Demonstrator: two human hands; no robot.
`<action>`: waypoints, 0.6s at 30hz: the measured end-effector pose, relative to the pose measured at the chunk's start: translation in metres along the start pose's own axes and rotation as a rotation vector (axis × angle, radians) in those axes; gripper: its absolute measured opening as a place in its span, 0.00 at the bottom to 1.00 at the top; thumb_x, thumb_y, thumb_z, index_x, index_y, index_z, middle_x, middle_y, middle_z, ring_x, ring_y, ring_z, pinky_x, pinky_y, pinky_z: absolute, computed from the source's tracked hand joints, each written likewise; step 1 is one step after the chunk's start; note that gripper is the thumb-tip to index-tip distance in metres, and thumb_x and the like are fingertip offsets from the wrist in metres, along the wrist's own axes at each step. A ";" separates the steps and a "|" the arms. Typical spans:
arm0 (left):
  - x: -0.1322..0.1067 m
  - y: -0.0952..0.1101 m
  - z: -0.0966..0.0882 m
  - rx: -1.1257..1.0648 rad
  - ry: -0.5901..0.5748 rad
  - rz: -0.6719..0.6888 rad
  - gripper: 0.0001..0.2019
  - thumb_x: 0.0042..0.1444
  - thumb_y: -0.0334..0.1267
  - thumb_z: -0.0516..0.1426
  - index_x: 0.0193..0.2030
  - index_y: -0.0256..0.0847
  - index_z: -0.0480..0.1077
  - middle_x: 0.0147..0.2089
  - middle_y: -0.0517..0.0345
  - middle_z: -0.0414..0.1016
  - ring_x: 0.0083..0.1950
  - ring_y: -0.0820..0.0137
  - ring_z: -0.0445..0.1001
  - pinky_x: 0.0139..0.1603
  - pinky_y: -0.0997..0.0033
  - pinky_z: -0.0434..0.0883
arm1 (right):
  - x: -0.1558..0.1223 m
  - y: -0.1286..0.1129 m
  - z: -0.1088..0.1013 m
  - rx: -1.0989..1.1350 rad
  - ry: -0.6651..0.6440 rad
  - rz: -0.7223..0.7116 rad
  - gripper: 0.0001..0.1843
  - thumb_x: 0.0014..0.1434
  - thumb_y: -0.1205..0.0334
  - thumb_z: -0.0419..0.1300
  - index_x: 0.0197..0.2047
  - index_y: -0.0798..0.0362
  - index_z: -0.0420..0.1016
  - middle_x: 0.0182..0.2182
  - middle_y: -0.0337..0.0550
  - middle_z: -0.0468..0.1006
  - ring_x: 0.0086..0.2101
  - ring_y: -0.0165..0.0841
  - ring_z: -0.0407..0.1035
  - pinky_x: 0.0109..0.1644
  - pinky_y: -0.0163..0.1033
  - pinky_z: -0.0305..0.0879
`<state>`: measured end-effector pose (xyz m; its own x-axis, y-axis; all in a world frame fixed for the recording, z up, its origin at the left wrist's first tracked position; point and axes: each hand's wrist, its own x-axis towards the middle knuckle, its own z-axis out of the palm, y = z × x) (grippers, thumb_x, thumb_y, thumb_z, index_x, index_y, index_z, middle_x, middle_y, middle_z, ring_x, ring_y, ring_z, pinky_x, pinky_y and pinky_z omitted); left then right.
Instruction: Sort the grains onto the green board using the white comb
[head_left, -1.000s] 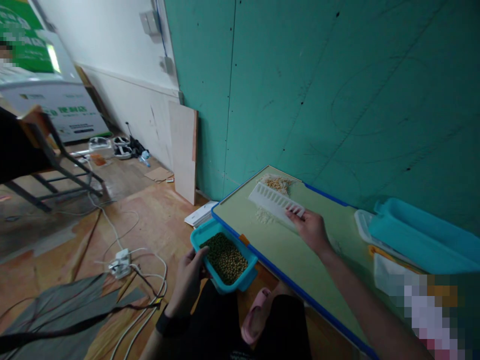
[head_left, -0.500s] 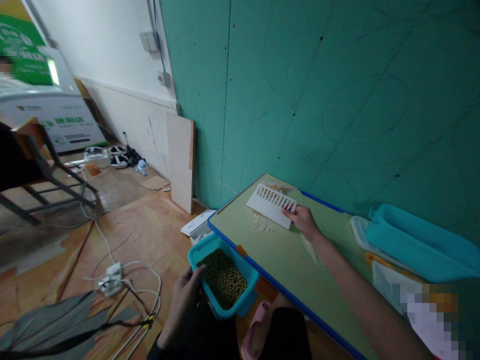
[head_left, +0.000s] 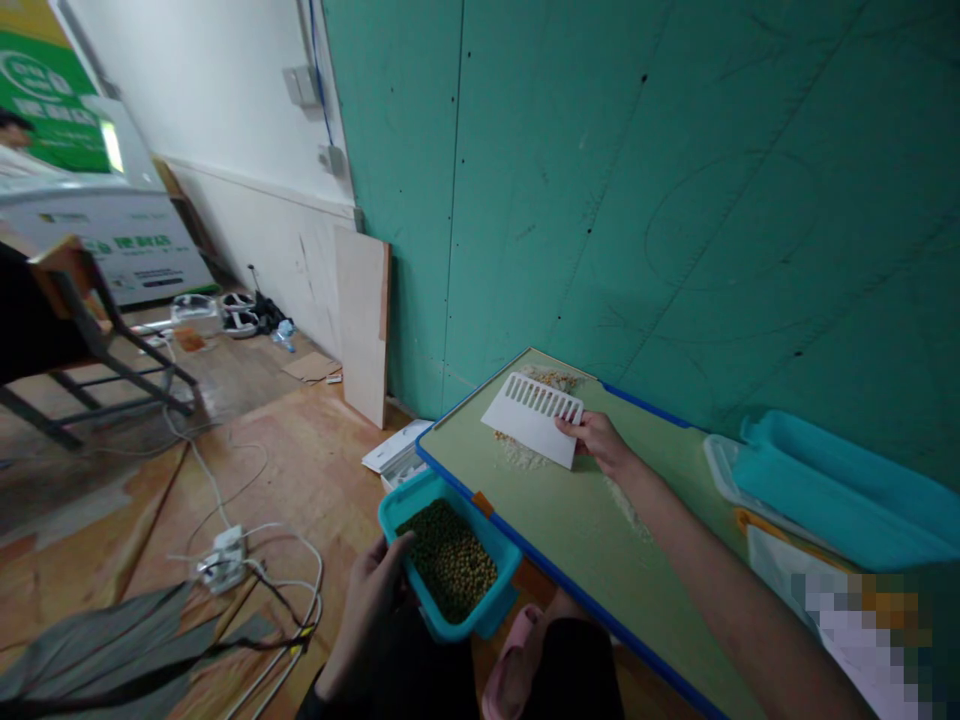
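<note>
Right hand, left hand and a green tabletop with blue edging. Clock directions are read from the white slotted plate unless another centre is named. The right hand grips this plate over the tabletop, its fingers closed on the 3 o'clock end; the row of slots lies along the 12 o'clock side. Whether the plate's near edge touches the surface cannot be told. A mixed pile of pale grains and tan beans lies at 1 o'clock, a patch of pale grains at 7, and a thin streak of grains at 4.

The blue box sits at 7 o'clock, just beside the table edge. The left hand holds it at the box's own 8 to 9 o'clock, thumb over the rim, the other fingers largely hidden. Inside, dark green beans occupy the 11 o'clock part and tan beans the 4 o'clock part. A larger blue container stands at 3 o'clock; a wooden board leans at 10.
</note>
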<state>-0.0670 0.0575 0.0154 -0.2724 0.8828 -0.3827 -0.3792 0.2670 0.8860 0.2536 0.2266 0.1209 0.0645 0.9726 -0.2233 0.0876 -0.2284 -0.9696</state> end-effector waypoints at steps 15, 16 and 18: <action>0.001 0.002 -0.001 0.039 -0.009 0.030 0.23 0.41 0.58 0.70 0.30 0.40 0.70 0.14 0.70 0.62 0.14 0.74 0.63 0.14 0.74 0.64 | -0.006 -0.009 0.016 -0.035 -0.108 0.010 0.19 0.41 0.54 0.76 0.30 0.57 0.80 0.27 0.45 0.83 0.26 0.34 0.75 0.29 0.38 0.73; 0.000 0.003 -0.001 0.030 -0.009 0.027 0.24 0.41 0.58 0.70 0.30 0.40 0.70 0.14 0.70 0.62 0.14 0.74 0.63 0.14 0.74 0.64 | -0.007 -0.009 0.017 -0.032 -0.113 0.010 0.18 0.41 0.54 0.76 0.30 0.57 0.80 0.27 0.46 0.83 0.26 0.34 0.75 0.30 0.38 0.74; -0.001 0.004 0.000 0.012 -0.001 0.023 0.24 0.40 0.58 0.70 0.31 0.40 0.71 0.14 0.71 0.61 0.14 0.74 0.62 0.14 0.74 0.64 | -0.011 -0.008 0.018 -0.032 -0.127 0.009 0.19 0.41 0.53 0.76 0.30 0.57 0.80 0.28 0.47 0.83 0.26 0.35 0.75 0.30 0.39 0.73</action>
<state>-0.0681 0.0579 0.0189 -0.2801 0.8892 -0.3616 -0.3625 0.2509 0.8976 0.2339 0.2185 0.1292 -0.0605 0.9676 -0.2452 0.1192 -0.2369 -0.9642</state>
